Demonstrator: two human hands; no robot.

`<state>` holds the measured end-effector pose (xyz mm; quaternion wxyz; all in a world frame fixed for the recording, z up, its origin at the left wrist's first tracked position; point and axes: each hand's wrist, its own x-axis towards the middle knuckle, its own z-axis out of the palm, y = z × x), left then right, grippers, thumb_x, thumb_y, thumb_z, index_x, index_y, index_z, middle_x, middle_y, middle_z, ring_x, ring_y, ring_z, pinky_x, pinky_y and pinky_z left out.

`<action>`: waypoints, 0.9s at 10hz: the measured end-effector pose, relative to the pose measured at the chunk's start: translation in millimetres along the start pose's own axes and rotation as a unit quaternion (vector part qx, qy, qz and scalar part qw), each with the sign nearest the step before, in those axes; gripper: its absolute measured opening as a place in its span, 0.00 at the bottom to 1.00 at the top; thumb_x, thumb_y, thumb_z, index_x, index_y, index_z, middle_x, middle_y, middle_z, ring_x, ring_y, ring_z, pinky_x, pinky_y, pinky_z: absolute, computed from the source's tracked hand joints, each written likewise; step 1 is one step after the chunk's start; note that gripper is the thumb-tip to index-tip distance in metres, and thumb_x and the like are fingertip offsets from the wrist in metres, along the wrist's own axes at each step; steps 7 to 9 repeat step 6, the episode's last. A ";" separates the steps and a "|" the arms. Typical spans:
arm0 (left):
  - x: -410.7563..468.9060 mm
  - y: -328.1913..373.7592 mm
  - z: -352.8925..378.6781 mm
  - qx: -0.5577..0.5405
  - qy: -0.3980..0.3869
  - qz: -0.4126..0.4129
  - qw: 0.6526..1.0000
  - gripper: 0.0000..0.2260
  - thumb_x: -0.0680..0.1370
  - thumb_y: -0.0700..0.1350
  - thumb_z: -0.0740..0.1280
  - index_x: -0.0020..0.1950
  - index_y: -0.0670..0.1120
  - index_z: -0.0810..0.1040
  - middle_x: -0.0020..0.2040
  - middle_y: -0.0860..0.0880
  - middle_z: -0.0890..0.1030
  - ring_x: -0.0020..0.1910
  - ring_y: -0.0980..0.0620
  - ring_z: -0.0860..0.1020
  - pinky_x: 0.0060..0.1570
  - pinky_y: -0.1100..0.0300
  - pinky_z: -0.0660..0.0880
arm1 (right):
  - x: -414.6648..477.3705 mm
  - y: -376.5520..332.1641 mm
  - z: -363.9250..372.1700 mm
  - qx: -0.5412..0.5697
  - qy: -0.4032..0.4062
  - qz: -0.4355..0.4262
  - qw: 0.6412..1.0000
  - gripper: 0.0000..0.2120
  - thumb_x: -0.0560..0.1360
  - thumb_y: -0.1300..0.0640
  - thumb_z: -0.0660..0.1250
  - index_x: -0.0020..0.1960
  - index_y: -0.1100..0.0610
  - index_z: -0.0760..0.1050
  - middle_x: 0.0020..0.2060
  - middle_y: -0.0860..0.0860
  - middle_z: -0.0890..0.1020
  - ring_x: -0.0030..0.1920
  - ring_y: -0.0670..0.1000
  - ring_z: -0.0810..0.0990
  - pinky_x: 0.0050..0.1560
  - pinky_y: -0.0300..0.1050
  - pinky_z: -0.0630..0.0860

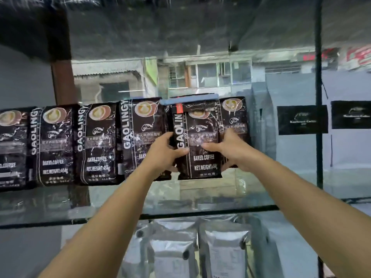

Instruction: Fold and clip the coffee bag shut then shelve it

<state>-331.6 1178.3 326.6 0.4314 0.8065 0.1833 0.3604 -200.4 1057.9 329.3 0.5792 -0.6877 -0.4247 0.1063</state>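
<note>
A black coffee bag [202,163] stands upright on the glass shelf [200,209], in a row of like bags. Its top is folded down and held by a long blue clip [189,100] across the fold. My left hand [167,151] grips the bag's left side, thumb on its front. Gripping the right side is my right hand [228,149], thumb also on the front. The bag's base sits at, or just above, the glass; I cannot tell which.
Several matching black coffee bags [96,143] line the shelf to the left, and one [233,117] stands close behind on the right. Silver foil bags [222,249] stand on the lower level. Two black labels [302,119] are stuck on the glass at right, near a dark upright post [319,117].
</note>
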 end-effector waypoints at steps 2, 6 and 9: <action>10.6 -5.2 2.6 0.036 0.019 0.012 0.999 0.27 0.71 0.43 0.71 0.67 0.45 0.65 0.50 0.44 0.80 0.46 0.44 0.80 0.40 0.45 0.81 | 9.8 9.6 -3.5 -0.005 -0.017 0.000 1.000 0.24 0.69 0.52 0.71 0.57 0.53 0.62 0.50 0.48 0.77 0.47 0.49 0.79 0.39 0.57 0.82; -21.8 -11.0 -7.7 0.205 0.103 0.032 0.973 0.20 0.73 0.55 0.66 0.59 0.44 0.74 0.44 0.47 0.81 0.45 0.45 0.78 0.50 0.47 0.76 | -24.7 7.9 0.1 -0.130 0.059 -0.045 0.989 0.34 0.71 0.39 0.63 0.69 0.50 0.52 0.69 0.55 0.65 0.59 0.53 0.70 0.58 0.53 0.70; -21.8 -11.0 -7.7 0.205 0.103 0.032 0.973 0.20 0.73 0.55 0.66 0.59 0.44 0.74 0.44 0.47 0.81 0.45 0.45 0.78 0.50 0.47 0.76 | -24.7 7.9 0.1 -0.130 0.059 -0.045 0.989 0.34 0.71 0.39 0.63 0.69 0.50 0.52 0.69 0.55 0.65 0.59 0.53 0.70 0.58 0.53 0.70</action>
